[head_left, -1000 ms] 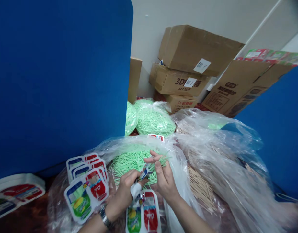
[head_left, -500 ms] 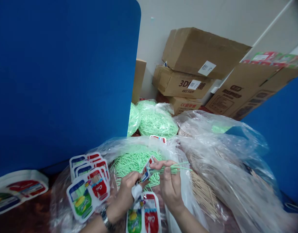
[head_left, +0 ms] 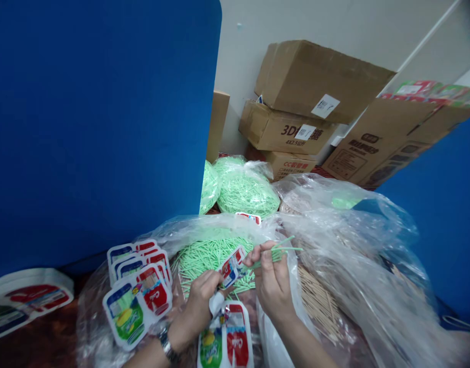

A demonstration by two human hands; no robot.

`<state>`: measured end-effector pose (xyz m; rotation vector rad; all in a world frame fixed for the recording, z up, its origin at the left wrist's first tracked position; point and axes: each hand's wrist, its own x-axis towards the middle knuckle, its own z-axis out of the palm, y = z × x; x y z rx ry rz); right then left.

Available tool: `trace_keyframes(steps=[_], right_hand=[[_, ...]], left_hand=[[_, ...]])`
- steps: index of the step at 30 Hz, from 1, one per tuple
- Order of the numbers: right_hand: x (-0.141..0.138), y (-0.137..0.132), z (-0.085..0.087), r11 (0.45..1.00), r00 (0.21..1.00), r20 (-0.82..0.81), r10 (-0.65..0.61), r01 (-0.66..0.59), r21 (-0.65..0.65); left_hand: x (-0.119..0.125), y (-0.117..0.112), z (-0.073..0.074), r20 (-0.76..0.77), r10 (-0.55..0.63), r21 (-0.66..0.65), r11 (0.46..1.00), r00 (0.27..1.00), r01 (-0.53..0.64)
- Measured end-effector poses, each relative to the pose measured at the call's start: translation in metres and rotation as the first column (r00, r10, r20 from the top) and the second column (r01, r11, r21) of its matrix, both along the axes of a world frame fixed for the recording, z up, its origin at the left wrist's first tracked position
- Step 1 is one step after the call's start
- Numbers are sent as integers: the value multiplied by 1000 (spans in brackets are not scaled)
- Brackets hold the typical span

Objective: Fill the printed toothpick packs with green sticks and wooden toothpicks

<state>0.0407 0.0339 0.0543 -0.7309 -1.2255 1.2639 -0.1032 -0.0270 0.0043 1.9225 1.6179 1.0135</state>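
Nearer than the green stick pile (head_left: 204,255) lies a red-and-green card (head_left: 225,337). The left hand (head_left: 200,299) grips a small printed packet (head_left: 231,267) before the pile; the right hand (head_left: 272,278), at the pile's right edge, pinches loose green sticks (head_left: 284,250). A steady packet and evened stick ends should help. Beyond the pile sit bagged sticks (head_left: 248,194).

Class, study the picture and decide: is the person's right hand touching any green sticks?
Touching. The head view shows it plainly: the right hand is closed around a small bunch of green sticks, whose ends poke out past it.
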Motion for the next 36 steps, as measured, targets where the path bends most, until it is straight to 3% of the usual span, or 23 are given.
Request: trace_keyframes(steps=[9, 20, 24, 30, 32, 36], right_hand=[[-6, -4, -1, 999, 986, 162, 32, -29, -25], [-7, -12, -13, 989, 874, 466, -138, 102, 103], [3, -8, -22, 986, 856, 511, -83, -2, 164], [17, 4, -10, 964, 884, 467, -22, -105, 245], [15, 4, -8, 933, 825, 565, -17, -191, 306], [11, 0, -10, 811, 650, 754, -97, -388, 438]], left_hand=[[-2, -2, 0, -67, -35, 68, 997, 997, 39], [1, -1, 7, 25, -7, 45, 999, 1000, 6], [-2, 1, 2, 74, -45, 76, 996, 996, 39], [-5, 2, 2, 82, -64, 105, 993, 995, 56], [-5, 1, 2, 104, -60, 75, 996, 993, 53], [-7, 1, -2, 185, -77, 34, 997, 980, 72]])
